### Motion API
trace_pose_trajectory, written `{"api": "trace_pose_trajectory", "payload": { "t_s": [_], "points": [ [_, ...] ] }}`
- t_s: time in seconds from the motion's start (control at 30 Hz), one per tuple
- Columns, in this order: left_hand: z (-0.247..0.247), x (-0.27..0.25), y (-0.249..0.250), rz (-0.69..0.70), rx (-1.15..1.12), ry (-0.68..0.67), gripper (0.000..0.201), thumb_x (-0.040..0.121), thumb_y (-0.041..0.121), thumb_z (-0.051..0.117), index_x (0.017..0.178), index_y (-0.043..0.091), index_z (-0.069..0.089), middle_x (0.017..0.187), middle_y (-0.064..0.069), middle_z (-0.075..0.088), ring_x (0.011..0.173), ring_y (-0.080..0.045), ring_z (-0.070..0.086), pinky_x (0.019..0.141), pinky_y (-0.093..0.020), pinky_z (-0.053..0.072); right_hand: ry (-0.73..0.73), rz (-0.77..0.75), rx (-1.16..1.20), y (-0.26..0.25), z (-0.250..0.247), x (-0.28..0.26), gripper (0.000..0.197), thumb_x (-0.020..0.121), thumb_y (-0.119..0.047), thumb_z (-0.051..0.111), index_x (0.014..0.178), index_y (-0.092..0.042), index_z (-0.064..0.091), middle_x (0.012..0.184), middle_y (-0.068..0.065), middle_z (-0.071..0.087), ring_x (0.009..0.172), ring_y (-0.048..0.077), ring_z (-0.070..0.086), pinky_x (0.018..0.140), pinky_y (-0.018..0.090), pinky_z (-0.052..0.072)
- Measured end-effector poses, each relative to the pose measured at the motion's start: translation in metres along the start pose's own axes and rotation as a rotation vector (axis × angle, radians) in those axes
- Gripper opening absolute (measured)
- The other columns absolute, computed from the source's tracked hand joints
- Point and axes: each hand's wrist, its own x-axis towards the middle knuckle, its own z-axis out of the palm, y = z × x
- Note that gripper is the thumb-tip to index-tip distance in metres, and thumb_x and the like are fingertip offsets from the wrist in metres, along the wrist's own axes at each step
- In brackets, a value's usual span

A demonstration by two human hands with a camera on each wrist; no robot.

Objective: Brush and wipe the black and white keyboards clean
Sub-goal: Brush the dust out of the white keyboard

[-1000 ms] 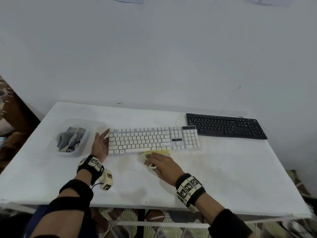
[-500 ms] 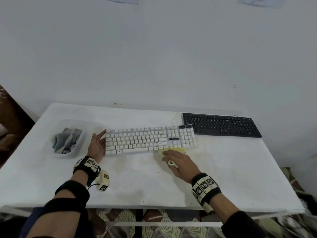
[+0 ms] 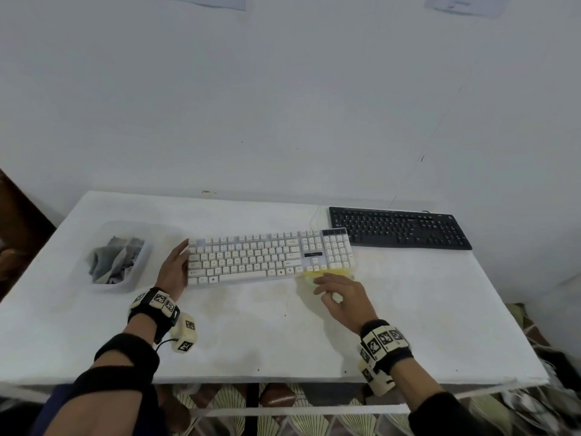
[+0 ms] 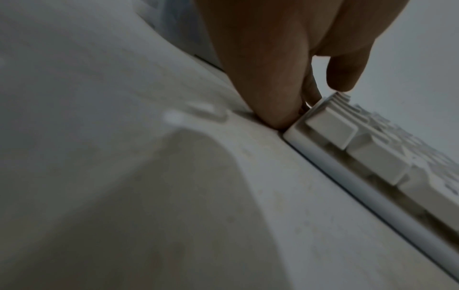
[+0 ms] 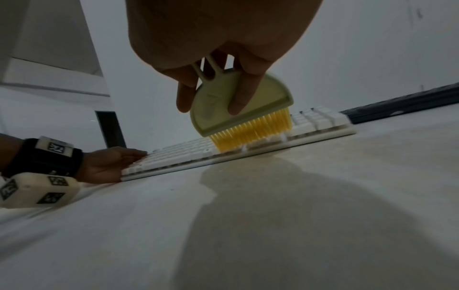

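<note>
The right hand (image 5: 218, 45) pinches a small pale-green half-round plastic brush with yellow bristles (image 5: 238, 109) between thumb and fingers, its bristles touching the front edge of the white plastic keyboard (image 3: 270, 258) near the number pad. The left hand (image 3: 174, 269), fingers nearly straight, presses against that keyboard's left end, thumb over the corner keys. The flat black keyboard (image 3: 399, 228) lies just beyond the white one's right end on the white table (image 3: 283, 335), and a translucent plastic tub of crumpled grey cloths (image 3: 118, 259) stands left of the left hand.
</note>
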Motion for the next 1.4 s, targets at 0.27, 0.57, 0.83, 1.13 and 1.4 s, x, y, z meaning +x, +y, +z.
{"api": "trace_pose_trajectory", "payload": {
  "t_s": [0.27, 0.57, 0.83, 1.13, 1.4],
  "points": [
    [0.003, 0.0, -0.001, -0.03, 0.017, 0.018, 0.043, 0.107, 0.008, 0.048, 0.15, 0.016, 0.049, 0.136, -0.015, 0.06, 0.118, -0.028, 0.061, 0.102, -0.041, 0.047, -0.039, 0.094, 0.041, 0.004, 0.004, -0.003, 0.024, 0.087, -0.03, 0.053, 0.087, -0.025, 0.077, 0.114, -0.011, 0.074, 0.125, 0.015, 0.059, 0.109, 0.031, 0.044],
    [0.004, -0.001, 0.001, -0.031, 0.013, 0.023, 0.044, 0.108, 0.007, 0.046, 0.15, 0.015, 0.048, 0.133, -0.014, 0.06, 0.109, -0.023, 0.063, 0.101, -0.04, 0.046, -0.004, 0.044, 0.061, 0.006, -0.005, -0.005, 0.023, 0.086, -0.019, 0.053, 0.08, -0.02, 0.075, 0.11, -0.011, 0.074, 0.129, 0.014, 0.055, 0.105, 0.028, 0.046],
    [0.005, -0.003, 0.001, -0.016, 0.052, 0.022, 0.044, 0.108, 0.007, 0.046, 0.151, 0.014, 0.047, 0.135, -0.017, 0.06, 0.119, -0.03, 0.06, 0.102, -0.041, 0.047, 0.009, 0.172, 0.053, 0.032, -0.018, -0.007, 0.022, 0.086, -0.028, 0.051, 0.079, -0.035, 0.071, 0.113, -0.017, 0.072, 0.128, 0.014, 0.052, 0.107, 0.032, 0.042],
    [0.004, -0.001, -0.001, -0.015, 0.067, 0.026, 0.044, 0.108, 0.007, 0.046, 0.151, 0.015, 0.046, 0.136, -0.018, 0.059, 0.119, -0.031, 0.06, 0.106, -0.044, 0.046, 0.038, 0.072, 0.086, 0.011, -0.021, 0.0, 0.024, 0.085, -0.019, 0.052, 0.081, -0.026, 0.075, 0.111, -0.019, 0.072, 0.125, 0.01, 0.055, 0.105, 0.022, 0.042],
    [0.006, -0.006, 0.003, -0.003, 0.094, 0.033, 0.044, 0.108, 0.008, 0.046, 0.151, 0.014, 0.046, 0.136, -0.014, 0.058, 0.119, -0.028, 0.059, 0.101, -0.039, 0.047, 0.078, 0.258, 0.069, 0.036, -0.04, 0.003, 0.023, 0.084, -0.023, 0.056, 0.075, -0.032, 0.075, 0.102, -0.021, 0.073, 0.117, 0.005, 0.056, 0.101, 0.043, 0.048]
  ]
}}
